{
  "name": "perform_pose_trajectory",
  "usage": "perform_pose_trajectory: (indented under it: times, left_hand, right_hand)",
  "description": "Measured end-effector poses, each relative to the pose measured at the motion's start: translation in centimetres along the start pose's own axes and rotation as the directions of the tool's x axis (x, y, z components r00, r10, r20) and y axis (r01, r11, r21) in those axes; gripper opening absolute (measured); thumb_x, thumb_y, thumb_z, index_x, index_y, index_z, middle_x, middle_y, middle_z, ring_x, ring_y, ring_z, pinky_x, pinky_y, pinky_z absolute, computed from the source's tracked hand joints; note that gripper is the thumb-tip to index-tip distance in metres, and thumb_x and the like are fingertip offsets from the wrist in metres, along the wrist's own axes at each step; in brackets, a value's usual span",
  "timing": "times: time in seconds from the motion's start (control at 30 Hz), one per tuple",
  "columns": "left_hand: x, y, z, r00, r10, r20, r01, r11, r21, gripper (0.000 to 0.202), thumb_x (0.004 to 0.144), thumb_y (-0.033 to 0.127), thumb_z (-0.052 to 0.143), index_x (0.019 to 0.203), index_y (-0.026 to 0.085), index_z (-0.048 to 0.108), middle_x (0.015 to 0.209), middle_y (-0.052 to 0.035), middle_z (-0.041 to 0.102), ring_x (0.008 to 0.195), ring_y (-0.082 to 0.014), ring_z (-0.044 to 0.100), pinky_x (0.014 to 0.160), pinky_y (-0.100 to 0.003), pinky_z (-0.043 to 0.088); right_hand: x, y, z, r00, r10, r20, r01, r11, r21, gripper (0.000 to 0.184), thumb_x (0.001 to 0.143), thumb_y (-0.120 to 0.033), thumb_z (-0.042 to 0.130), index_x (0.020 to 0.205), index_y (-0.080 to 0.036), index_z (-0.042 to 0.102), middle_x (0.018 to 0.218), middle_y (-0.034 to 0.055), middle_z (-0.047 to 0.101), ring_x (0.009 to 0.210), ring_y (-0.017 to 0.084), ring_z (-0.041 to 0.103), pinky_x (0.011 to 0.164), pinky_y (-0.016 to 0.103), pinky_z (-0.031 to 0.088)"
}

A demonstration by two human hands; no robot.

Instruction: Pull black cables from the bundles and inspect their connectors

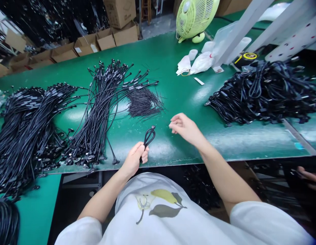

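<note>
A: Left hand (137, 153) low in the centre of the frame, and it's wrapped firmly around a folded black cable (149, 136)!

B: Lovely view of it: the loop stands out above the fist, a connector at its top end, right over the front part of the green table (173, 95).

A: And the right hand (185, 127)?

B: Just right of centre, raised, fingers curled in. They're a bit blurred; I can't tell whether anything thin is pinched there. It's apart from the cable.

A: Look above the left hand, near mid-frame: a pile of thin black strips (142, 103)!

B: With a long bundle of straight cables (96, 115) just left of it, and a bigger heap (17, 126) at the left edge.

A: Over on the right, a mound of looped cables (265, 92), yellow tape measure (246, 59) just behind.

B: Green fan (196, 18), top of the frame!
</note>
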State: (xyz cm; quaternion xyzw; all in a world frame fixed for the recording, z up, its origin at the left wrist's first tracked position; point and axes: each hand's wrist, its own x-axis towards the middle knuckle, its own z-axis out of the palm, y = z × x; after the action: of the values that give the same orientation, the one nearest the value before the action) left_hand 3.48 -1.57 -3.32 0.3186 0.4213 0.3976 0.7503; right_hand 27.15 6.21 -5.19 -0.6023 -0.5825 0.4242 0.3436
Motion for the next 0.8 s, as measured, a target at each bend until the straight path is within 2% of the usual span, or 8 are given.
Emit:
perform_pose_trajectory:
  times: [0.07, 0.13, 0.27, 0.33, 0.4, 0.47, 0.57, 0.8]
  left_hand:
    - [0.2, -0.2, 0.7, 1.000, -0.006, 0.011, 0.006, 0.999, -0.035, 0.045, 0.075, 0.054, 0.072, 0.090, 0.016, 0.053, 0.057, 0.0084, 0.036, 0.047, -0.0048, 0.031, 0.044, -0.018, 0.024]
    - [0.5, -0.7, 0.9, 1.000, 0.008, 0.021, -0.007, 0.999, -0.054, 0.048, 0.076, 0.053, 0.072, 0.103, 0.018, 0.053, 0.058, 0.0087, 0.037, 0.047, -0.0057, 0.032, 0.045, -0.018, 0.025]
    - [0.9, -2.1, 0.1, 0.987, 0.159, -0.024, -0.155, 0.981, 0.119, 0.039, 0.085, 0.051, 0.061, 0.100, 0.015, 0.060, 0.062, 0.0058, 0.041, 0.049, -0.0069, 0.033, 0.048, -0.021, 0.029]
    - [1.0, -2.4, -0.5, 0.960, 0.270, -0.073, -0.235, 0.920, 0.312, 0.031, 0.088, 0.046, 0.057, 0.093, 0.016, 0.064, 0.069, 0.0016, 0.051, 0.055, -0.0089, 0.041, 0.055, -0.023, 0.036]
    - [0.9, -2.3, -1.0, 0.929, 0.365, -0.068, -0.291, 0.828, 0.479, 0.024, 0.088, 0.038, 0.056, 0.095, 0.018, 0.067, 0.082, -0.0031, 0.061, 0.073, -0.0138, 0.053, 0.068, -0.026, 0.042]
    - [0.7, -1.9, -1.4, 0.923, 0.385, -0.020, -0.311, 0.773, 0.553, 0.021, 0.086, 0.033, 0.057, 0.096, 0.019, 0.069, 0.088, -0.0048, 0.064, 0.089, -0.0178, 0.055, 0.077, -0.028, 0.043]
    - [0.4, -1.4, -1.8, 0.973, 0.230, -0.001, -0.199, 0.848, 0.491, 0.025, 0.084, 0.038, 0.059, 0.091, 0.016, 0.068, 0.066, -0.0001, 0.054, 0.069, -0.0141, 0.050, 0.062, -0.024, 0.039]
    - [-0.6, -0.3, -2.0, 0.995, -0.076, 0.062, 0.068, 0.990, 0.127, 0.041, 0.065, 0.048, 0.076, 0.076, 0.016, 0.054, 0.058, 0.0077, 0.037, 0.048, -0.0045, 0.030, 0.047, -0.020, 0.021]
  right_hand:
    - [-2.9, -0.6, 2.1, 0.983, -0.042, 0.179, -0.002, 0.971, 0.240, 0.028, 0.080, -0.037, 0.062, 0.100, -0.018, 0.061, 0.076, 0.0007, 0.063, 0.060, 0.015, 0.057, 0.060, 0.029, 0.045]
    - [-5.3, -1.1, 4.2, 0.958, -0.091, 0.271, 0.012, 0.960, 0.281, 0.025, 0.083, -0.040, 0.059, 0.095, -0.018, 0.064, 0.074, 0.0004, 0.063, 0.060, 0.014, 0.056, 0.059, 0.028, 0.045]
    - [-7.7, -2.2, 6.4, 0.941, -0.298, 0.159, 0.306, 0.952, -0.030, 0.018, 0.091, -0.029, 0.051, 0.091, -0.018, 0.065, 0.079, 0.0033, 0.063, 0.064, 0.014, 0.055, 0.061, 0.028, 0.043]
    - [-7.8, -2.7, 6.6, 0.857, -0.489, 0.163, 0.515, 0.795, -0.322, 0.022, 0.095, -0.023, 0.045, 0.090, -0.016, 0.065, 0.078, 0.0058, 0.062, 0.067, 0.016, 0.055, 0.063, 0.030, 0.042]
    - [-7.2, -3.3, 6.4, 0.703, -0.653, 0.281, 0.689, 0.528, -0.496, 0.029, 0.097, -0.018, 0.038, 0.092, -0.015, 0.066, 0.080, 0.0086, 0.064, 0.071, 0.018, 0.056, 0.066, 0.032, 0.041]
    - [-6.5, -4.0, 6.0, 0.500, -0.744, 0.442, 0.832, 0.272, -0.484, 0.030, 0.097, -0.013, 0.036, 0.099, -0.014, 0.066, 0.094, 0.0117, 0.067, 0.084, 0.020, 0.058, 0.073, 0.035, 0.042]
    - [-5.6, -5.3, 5.4, 0.275, -0.752, 0.599, 0.932, 0.056, -0.358, 0.027, 0.096, -0.009, 0.038, 0.103, -0.015, 0.064, 0.111, 0.0126, 0.064, 0.099, 0.022, 0.056, 0.083, 0.037, 0.042]
    - [-5.9, -7.7, 5.4, 0.210, -0.652, 0.729, 0.915, -0.132, -0.382, 0.033, 0.089, -0.002, 0.037, 0.090, -0.018, 0.066, 0.084, 0.0100, 0.060, 0.078, 0.023, 0.052, 0.071, 0.037, 0.041]
